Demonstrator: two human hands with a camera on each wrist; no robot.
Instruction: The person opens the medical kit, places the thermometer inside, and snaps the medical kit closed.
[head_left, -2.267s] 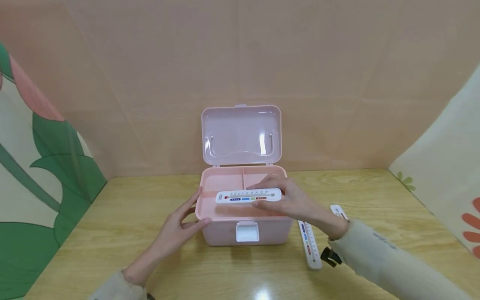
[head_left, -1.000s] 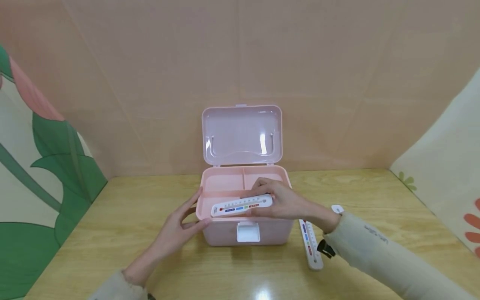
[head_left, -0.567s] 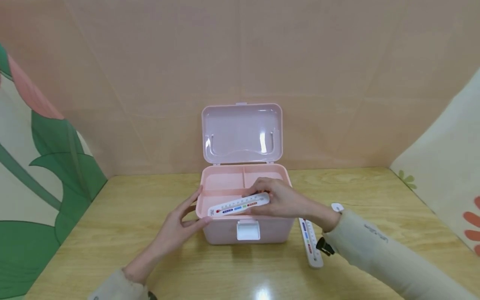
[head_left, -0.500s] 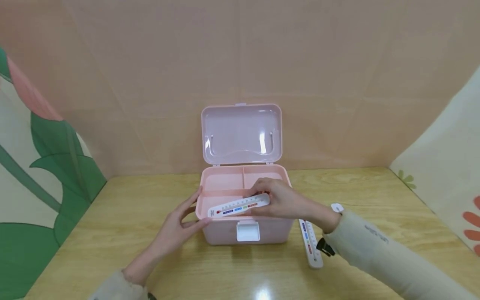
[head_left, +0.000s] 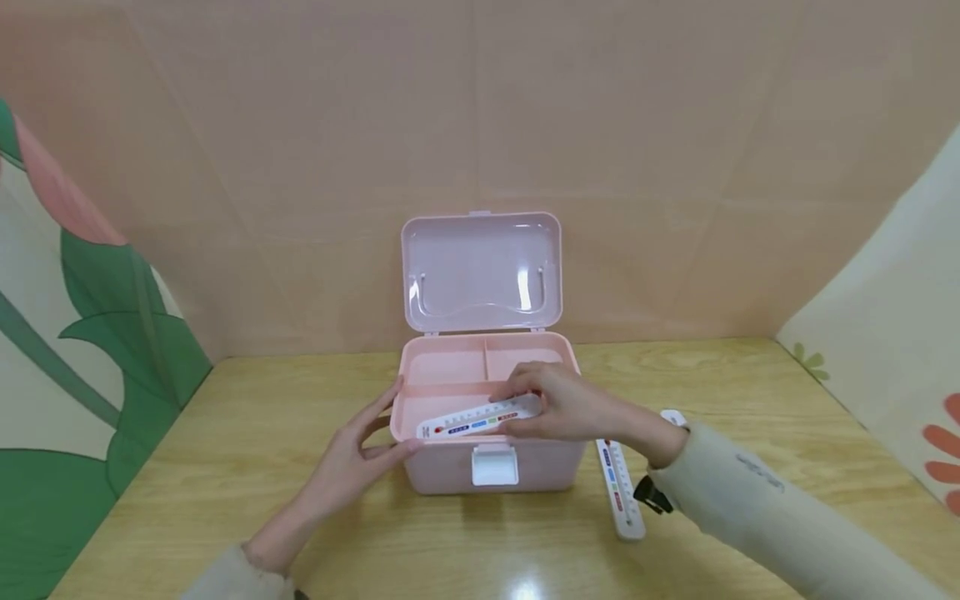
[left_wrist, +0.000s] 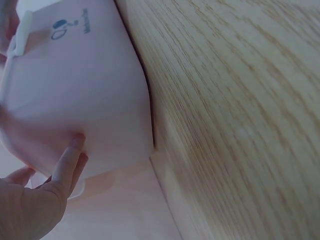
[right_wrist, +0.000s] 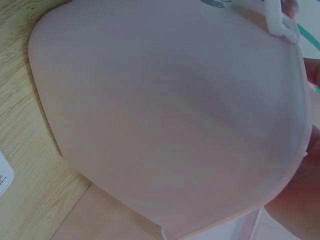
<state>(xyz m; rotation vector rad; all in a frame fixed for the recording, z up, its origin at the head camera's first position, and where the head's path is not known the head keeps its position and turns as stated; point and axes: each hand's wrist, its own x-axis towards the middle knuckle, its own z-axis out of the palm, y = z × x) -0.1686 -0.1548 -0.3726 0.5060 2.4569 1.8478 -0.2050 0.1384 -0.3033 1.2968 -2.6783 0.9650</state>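
Observation:
A pale pink box (head_left: 442, 471) stands with its lid (head_left: 482, 271) raised, showing a divided inner tray (head_left: 442, 387). Between thumb and fingers, my right hand (head_left: 566, 404) pinches the right end of a white thermometer (head_left: 476, 418) lying along the tray's front compartment. Whether its underside touches the tray floor is hidden. At the box's left side rests my left hand (head_left: 360, 446), thumb by the front corner. Fairly straight fingers (left_wrist: 67, 165) press the side wall in the left wrist view. The right wrist view shows mostly the box wall (right_wrist: 165, 110).
Right of the box lies another white thermometer (head_left: 621, 492) on the wooden table (head_left: 300, 433). A further white piece (head_left: 672, 417) is partly covered by the right forearm. A white clasp (head_left: 495, 467) hangs on the box front. A beige backdrop (head_left: 322, 167) rises behind.
My right hand has brought the thermometer down from above the tray into the front compartment, left end first, and its right end has since sunk slightly. The left hand stays put.

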